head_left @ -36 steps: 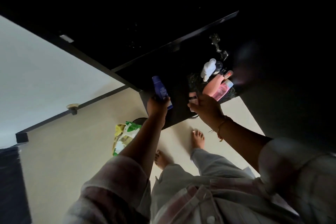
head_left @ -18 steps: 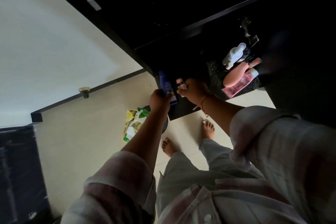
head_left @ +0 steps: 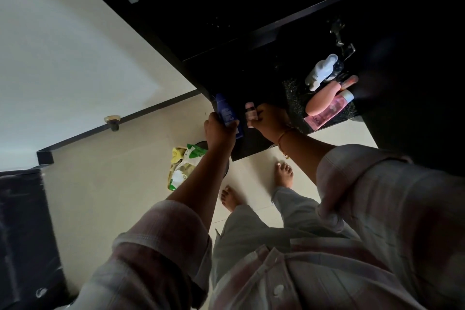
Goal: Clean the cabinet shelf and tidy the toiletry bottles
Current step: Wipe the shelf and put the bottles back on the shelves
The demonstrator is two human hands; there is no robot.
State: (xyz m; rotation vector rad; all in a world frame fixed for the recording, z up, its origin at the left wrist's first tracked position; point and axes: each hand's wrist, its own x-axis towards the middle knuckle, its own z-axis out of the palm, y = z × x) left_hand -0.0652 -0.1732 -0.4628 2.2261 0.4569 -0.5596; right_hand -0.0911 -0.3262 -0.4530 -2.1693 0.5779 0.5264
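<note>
The left hand (head_left: 220, 131) grips a dark blue bottle (head_left: 227, 114), fingers curled round its lower part, at the front left corner of the dark cabinet shelf (head_left: 251, 146). Just beside it, the right hand (head_left: 270, 121) holds a small pink bottle (head_left: 251, 114) over the same shelf. Further right on the shelf a white spray bottle (head_left: 320, 72), a peach bottle (head_left: 323, 99) and a clear pink bottle (head_left: 329, 113) cluster together. A green-and-white wipes pack (head_left: 185, 166) lies on the floor below
</note>
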